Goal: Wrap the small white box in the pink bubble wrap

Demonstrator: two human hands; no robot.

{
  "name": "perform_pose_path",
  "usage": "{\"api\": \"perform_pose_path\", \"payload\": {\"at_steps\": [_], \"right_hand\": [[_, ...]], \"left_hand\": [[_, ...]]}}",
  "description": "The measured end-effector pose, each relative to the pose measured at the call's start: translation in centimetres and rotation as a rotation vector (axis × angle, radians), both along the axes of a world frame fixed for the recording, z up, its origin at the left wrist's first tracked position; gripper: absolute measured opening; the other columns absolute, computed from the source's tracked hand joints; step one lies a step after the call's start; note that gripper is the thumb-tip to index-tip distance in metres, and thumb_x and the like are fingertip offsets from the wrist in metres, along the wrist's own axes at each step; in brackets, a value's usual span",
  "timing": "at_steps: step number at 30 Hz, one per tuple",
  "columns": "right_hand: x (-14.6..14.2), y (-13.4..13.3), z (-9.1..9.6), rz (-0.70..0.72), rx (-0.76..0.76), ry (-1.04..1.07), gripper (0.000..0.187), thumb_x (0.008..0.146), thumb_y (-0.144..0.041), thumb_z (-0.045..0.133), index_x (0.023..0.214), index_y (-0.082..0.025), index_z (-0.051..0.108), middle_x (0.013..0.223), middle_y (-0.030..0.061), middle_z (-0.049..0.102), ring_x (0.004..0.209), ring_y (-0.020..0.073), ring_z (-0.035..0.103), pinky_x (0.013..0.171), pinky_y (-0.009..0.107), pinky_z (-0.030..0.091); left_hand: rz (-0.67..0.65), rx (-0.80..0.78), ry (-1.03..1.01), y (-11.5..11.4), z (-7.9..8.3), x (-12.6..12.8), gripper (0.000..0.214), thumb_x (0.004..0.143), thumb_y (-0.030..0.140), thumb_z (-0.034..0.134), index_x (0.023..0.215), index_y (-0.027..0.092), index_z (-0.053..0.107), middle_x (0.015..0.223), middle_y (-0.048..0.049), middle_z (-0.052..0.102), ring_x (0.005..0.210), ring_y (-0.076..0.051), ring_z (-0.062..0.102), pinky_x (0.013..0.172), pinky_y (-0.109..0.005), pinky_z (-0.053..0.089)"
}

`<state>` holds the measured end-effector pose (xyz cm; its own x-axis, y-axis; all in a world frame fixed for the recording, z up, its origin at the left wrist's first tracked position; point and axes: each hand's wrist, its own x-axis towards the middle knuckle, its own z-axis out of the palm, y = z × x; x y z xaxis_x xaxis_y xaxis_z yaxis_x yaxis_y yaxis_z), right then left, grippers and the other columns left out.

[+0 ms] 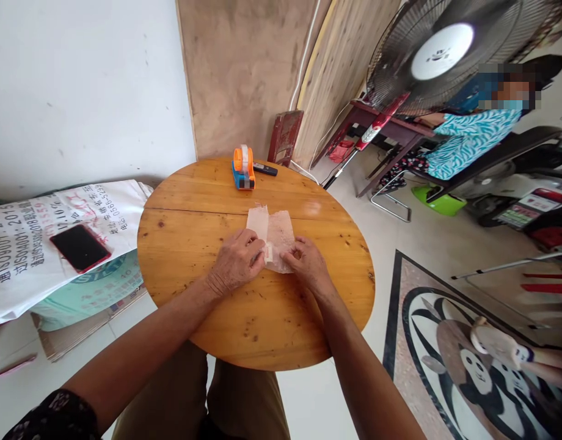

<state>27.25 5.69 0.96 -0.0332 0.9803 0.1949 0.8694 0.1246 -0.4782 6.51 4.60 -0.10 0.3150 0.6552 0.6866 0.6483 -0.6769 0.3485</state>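
Note:
A small piece of bubble wrap (281,229), pinkish and see-through, lies on the round wooden table (171,256) with its left part folded over. Near its lower middle is a small whitish patch (269,252), too small to name. From the left, my left hand (237,260) has its fingers curled on the wrap's lower left edge, by the patch. On the other side, my right hand (308,263) pinches the lower right edge between thumb and fingers. An orange and blue tape dispenser (243,168) stands near the table's far edge.
Beside the dispenser lies a black pen-like object (265,169). A phone (80,247) rests on white sacks (15,244) to the left. A standing fan (441,52) is at the right, with a seated person (478,137) behind it.

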Motion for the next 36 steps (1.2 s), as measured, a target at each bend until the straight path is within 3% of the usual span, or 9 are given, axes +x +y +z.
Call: {"api": "perform_pose_path", "payload": {"at_steps": [3,7,12,16,19,25,33,36], "right_hand": [[-0.4,-0.4,0.5,-0.001,-0.059,-0.012,0.021,0.074,-0.036,0.061,0.061,-0.02,0.054,0.074,0.0022,0.061,0.071,0.0166,0.054,0.066,0.027,0.04],[-1.2,-0.5,0.9,-0.027,-0.148,0.072,0.018,0.073,-0.035,0.058,0.064,-0.021,0.053,0.061,-0.0021,0.056,0.06,0.0141,0.05,0.058,0.025,0.035],[-2.2,-0.7,1.3,-0.042,-0.016,0.094,0.014,0.073,-0.033,0.06,0.081,-0.021,0.059,0.07,-0.0002,0.063,0.064,0.0168,0.056,0.062,0.027,0.04],[-3.1,-1.0,2.0,-0.004,0.059,0.125,0.041,0.077,-0.032,0.059,0.116,-0.02,0.059,0.067,-0.0025,0.06,0.06,0.0166,0.055,0.061,0.027,0.04],[-3.7,-1.0,2.3,0.034,0.081,0.209,0.052,0.079,-0.033,0.059,0.128,-0.017,0.054,0.065,-0.0033,0.058,0.06,0.0163,0.055,0.061,0.027,0.042],[-4.6,-0.7,2.5,0.06,0.058,0.265,0.057,0.081,-0.033,0.058,0.133,-0.012,0.051,0.073,0.001,0.066,0.064,0.0169,0.059,0.067,0.03,0.047],[-4.9,-1.6,2.6,0.13,-0.039,0.4,0.047,0.088,-0.034,0.049,0.129,-0.012,0.054,0.078,0.0044,0.071,0.064,0.0168,0.063,0.067,0.031,0.052],[-4.4,-2.1,2.5,0.206,-0.084,0.477,0.043,0.088,-0.029,0.045,0.127,-0.013,0.055,0.09,0.007,0.073,0.064,0.0152,0.062,0.066,0.03,0.053]], "left_hand": [[0.004,0.01,-0.006,-0.1,-0.1,0.0,0.01,0.086,0.018,0.053,0.086,0.017,0.063,0.091,-0.008,0.059,0.087,-0.02,0.055,0.078,-0.032,0.047],[0.017,0.017,-0.01,-0.5,-0.1,0.1,0.008,0.086,0.02,0.054,0.084,0.017,0.062,0.088,-0.0076,0.058,0.085,-0.02,0.054,0.076,-0.032,0.047],[0.05,0.015,0.009,-0.8,-0.1,0.3,0.008,0.085,0.019,0.054,0.082,0.017,0.062,0.087,-0.0076,0.057,0.083,-0.02,0.053,0.074,-0.032,0.046],[0.064,0.009,0.019,-0.7,0.0,0.4,0.008,0.085,0.02,0.055,0.082,0.017,0.062,0.086,-0.0069,0.057,0.082,-0.019,0.054,0.072,-0.03,0.046],[0.053,0.004,0.002,-0.6,0.0,0.4,0.01,0.086,0.02,0.054,0.082,0.017,0.063,0.086,-0.0067,0.057,0.082,-0.019,0.054,0.073,-0.031,0.046],[0.03,-0.02,-0.002,-0.5,0.0,0.3,0.009,0.086,0.02,0.056,0.083,0.017,0.064,0.086,-0.0073,0.058,0.082,-0.02,0.054,0.073,-0.031,0.046],[0.021,-0.066,-0.044,-0.4,-0.2,0.4,0.007,0.084,0.02,0.057,0.087,0.017,0.063,0.086,-0.0074,0.059,0.084,-0.021,0.056,0.075,-0.032,0.048],[0.011,-0.086,-0.075,-0.4,-0.1,0.3,0.009,0.081,0.019,0.058,0.088,0.017,0.062,0.088,-0.0087,0.06,0.086,-0.023,0.057,0.077,-0.033,0.048]]}}
